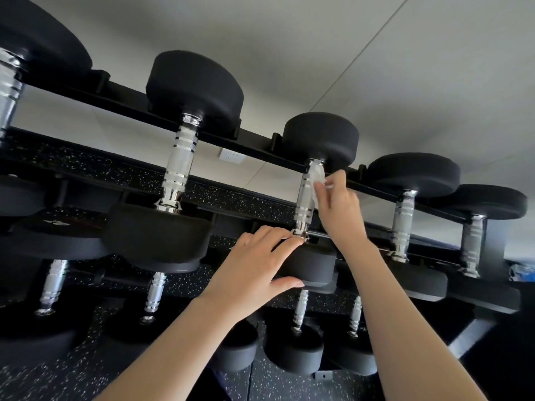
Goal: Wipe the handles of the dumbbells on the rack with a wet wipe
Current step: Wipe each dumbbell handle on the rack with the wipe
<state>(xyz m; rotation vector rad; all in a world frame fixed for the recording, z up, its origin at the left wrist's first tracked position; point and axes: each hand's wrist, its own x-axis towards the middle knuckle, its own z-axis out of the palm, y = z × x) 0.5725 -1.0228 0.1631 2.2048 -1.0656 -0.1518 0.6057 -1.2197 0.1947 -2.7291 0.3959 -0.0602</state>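
Black dumbbells with chrome knurled handles lie in a row on the top tier of a black rack (260, 151). My right hand (338, 206) pinches a white wet wipe (317, 180) and holds it against the upper part of the middle dumbbell's handle (304, 204). My left hand (257, 261) rests on the near black head (309, 266) of that same dumbbell, fingers spread over its top and thumb against its front face.
A bigger dumbbell (176, 169) lies to the left, two smaller ones (404, 224) to the right. Several more dumbbells sit on the lower tier (299, 311). Speckled black rubber floor (86, 371) lies beneath, a white wall with a socket (230, 156) behind.
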